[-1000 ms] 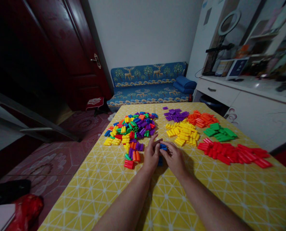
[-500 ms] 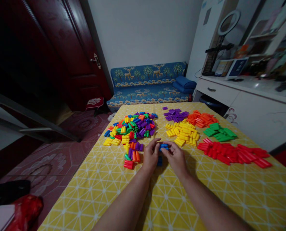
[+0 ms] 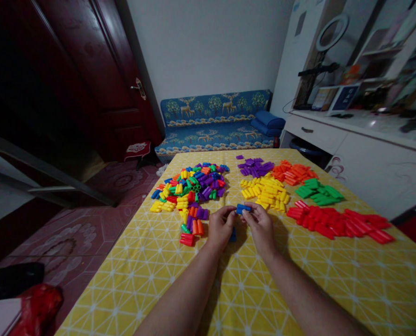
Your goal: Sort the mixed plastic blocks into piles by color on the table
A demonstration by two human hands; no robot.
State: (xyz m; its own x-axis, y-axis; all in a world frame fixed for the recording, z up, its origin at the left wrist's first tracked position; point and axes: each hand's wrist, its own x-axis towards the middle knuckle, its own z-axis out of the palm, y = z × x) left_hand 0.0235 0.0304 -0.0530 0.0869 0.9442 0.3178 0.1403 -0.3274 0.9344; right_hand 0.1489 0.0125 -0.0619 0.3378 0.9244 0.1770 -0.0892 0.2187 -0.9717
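Blue plastic pieces (image 3: 243, 208) are held between the fingertips above the table. My right hand (image 3: 260, 226) is closed on them from the right. At their left end my left hand (image 3: 222, 225) has its thumb and fingers pinched together; whether it grips them too is hard to tell. Under the hands another blue piece (image 3: 233, 234) lies on the cloth, partly hidden by my left hand. To the left is a mixed pile of coloured pieces (image 3: 193, 184). Single-colour piles lie to the right: purple (image 3: 255, 167), yellow (image 3: 269, 191), orange (image 3: 293, 172), green (image 3: 320, 192) and red (image 3: 337, 221).
A yellow patterned cloth (image 3: 141, 280) covers the table. Beyond it stands a blue sofa (image 3: 208, 133). A white cabinet (image 3: 379, 163) is at the right, a dark red door (image 3: 106, 70) at the left, and a small stool (image 3: 137, 149) near the door.
The blue pieces have risen slightly and shifted right, and more of them shows. My right hand has moved a little up and right with them.
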